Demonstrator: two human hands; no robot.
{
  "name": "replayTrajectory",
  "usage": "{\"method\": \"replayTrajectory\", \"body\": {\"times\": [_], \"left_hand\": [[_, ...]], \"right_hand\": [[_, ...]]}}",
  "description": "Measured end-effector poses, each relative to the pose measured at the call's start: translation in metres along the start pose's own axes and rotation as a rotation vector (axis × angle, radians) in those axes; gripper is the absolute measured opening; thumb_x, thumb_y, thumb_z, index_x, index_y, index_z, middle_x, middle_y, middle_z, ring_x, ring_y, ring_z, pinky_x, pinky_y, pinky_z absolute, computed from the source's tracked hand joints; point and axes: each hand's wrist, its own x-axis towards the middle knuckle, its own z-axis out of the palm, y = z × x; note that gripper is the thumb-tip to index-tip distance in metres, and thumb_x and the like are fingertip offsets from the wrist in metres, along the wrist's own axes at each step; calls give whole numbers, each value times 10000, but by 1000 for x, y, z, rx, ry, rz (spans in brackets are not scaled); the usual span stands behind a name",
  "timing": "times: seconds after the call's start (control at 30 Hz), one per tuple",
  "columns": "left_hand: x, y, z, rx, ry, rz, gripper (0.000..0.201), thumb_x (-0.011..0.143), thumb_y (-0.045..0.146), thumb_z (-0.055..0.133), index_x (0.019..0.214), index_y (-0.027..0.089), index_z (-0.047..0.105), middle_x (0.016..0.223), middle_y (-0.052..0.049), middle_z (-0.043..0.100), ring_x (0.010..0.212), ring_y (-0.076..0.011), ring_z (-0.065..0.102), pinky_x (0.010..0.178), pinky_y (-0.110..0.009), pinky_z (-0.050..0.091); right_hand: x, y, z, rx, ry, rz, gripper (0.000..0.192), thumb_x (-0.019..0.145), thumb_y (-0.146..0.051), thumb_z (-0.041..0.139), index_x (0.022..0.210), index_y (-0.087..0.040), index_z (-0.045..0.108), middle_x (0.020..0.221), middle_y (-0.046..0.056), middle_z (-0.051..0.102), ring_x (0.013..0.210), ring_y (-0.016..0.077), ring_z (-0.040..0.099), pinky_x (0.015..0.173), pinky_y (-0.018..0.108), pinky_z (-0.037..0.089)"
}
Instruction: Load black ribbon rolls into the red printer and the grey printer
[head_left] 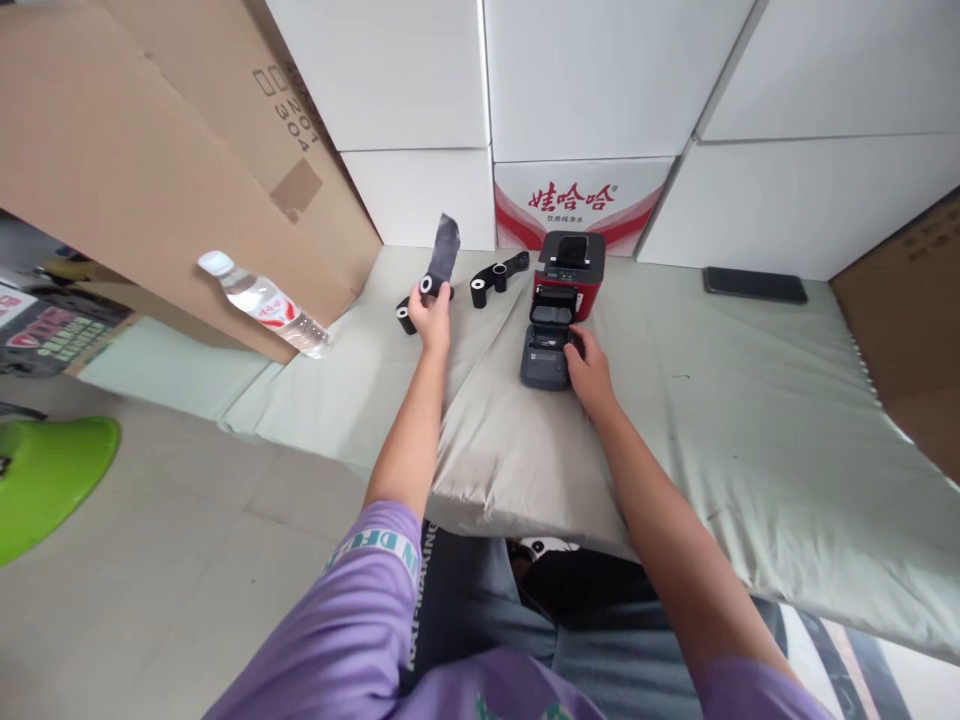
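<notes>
Ribbon roll (429, 285) clamped in left hand (433, 322) fingers, lifted clear; right hand (590, 368) fingers curled, steadying the open printer (556, 310) on the mattress (750, 430).

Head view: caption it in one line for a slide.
Left hand grips a black ribbon roll; right hand rests on an open red label printer on a pale mat.

Pale green mattress (750, 420) on floor; carries red printer (559, 300), ribbon rolls (487, 285), phone (754, 285)

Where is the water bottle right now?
In the head view, the water bottle lies at the left, tilted against the brown cardboard sheet, well left of the left hand and its black ribbon roll.
</notes>
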Motion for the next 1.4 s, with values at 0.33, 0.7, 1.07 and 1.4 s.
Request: {"method": "replayTrajectory", "body": {"times": [0.33, 0.7, 1.07, 1.4], "left_hand": [[-49, 8, 32, -411, -652, -376, 166, 999, 382, 722, 1082, 238, 734, 803, 25, 654, 541, -61, 513, 609, -218, 475], [-81, -20, 42, 178, -1083, 301, 568, 988, 667, 613, 1340, 233, 508, 1341, -140, 678, 1285, -282, 675, 1162, -468, 491], [-86, -17, 50, 452, -1134, 352, 352, 902, 257, 712, 1239, 248, 814, 1345, -90, 729, 1335, -302, 594, 1239, -519, 381], [-84, -17, 42, 386, -1157, 466, 598, 1114, 573, 329, 1167, 285, 850, 1269, -92, 730, 1164, -294, 543, 1157, -510, 386]], "right_hand": [[2, 0, 1, -9, 3, -20, 522, 877, -411, 540, 1332, -199, 681, 1397, 164, 760, 1264, 327, 711, 1226, 599, 504], [3, 3, 0, 41, -35, -45, 498, 848, -439, 620, 1303, -246, 683, 1369, 128, 771, 1234, 322, 709, 1192, 577, 524], [4, 1, 0, 11, -34, -45, 462, 890, -381, 535, 1296, -207, 670, 1418, 163, 735, 1333, 344, 676, 1262, 600, 466], [14, 15, 3, 242, -25, 13, 560, 853, -444, 605, 1389, -283, 580, 1561, 102, 653, 1507, 293, 582, 1357, 547, 401]]}}
